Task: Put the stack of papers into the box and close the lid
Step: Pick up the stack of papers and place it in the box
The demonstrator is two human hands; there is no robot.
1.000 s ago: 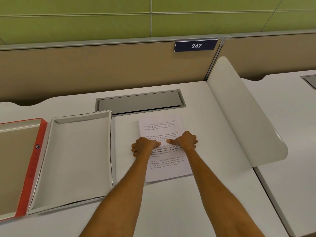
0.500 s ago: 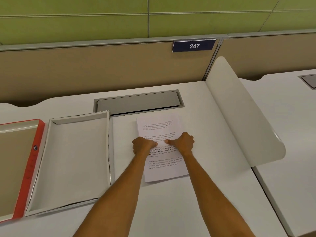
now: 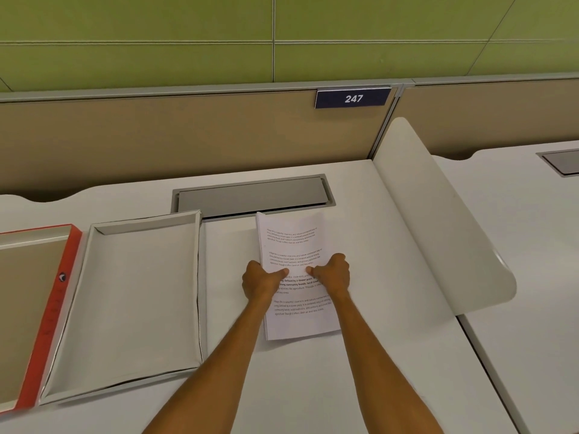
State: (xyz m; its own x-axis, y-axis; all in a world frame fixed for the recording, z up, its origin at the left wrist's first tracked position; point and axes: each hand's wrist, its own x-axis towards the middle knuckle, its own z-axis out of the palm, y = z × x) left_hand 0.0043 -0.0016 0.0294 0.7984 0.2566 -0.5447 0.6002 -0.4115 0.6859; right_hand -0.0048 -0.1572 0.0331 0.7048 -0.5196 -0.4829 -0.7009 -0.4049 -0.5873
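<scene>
A stack of printed white papers (image 3: 291,239) is held over the white desk, its left edge raised so the sheet edges show. My left hand (image 3: 261,281) grips its left side, thumb on top. My right hand (image 3: 332,274) grips its right side, thumb on top too. To the left lies the open white box (image 3: 131,296), shallow and with nothing inside. Further left, at the frame edge, the red-sided lid (image 3: 50,311) lies upside down, partly cut off.
A grey cable hatch (image 3: 253,194) is set into the desk just behind the papers. A curved white divider (image 3: 438,220) rises on the right, with another desk beyond it. A tan partition with a sign reading 247 (image 3: 353,98) closes the back.
Both hands have closed on the sides of the stack and lifted it; its left edge now stands off the desk. The stack looks narrower and slightly more to the left.
</scene>
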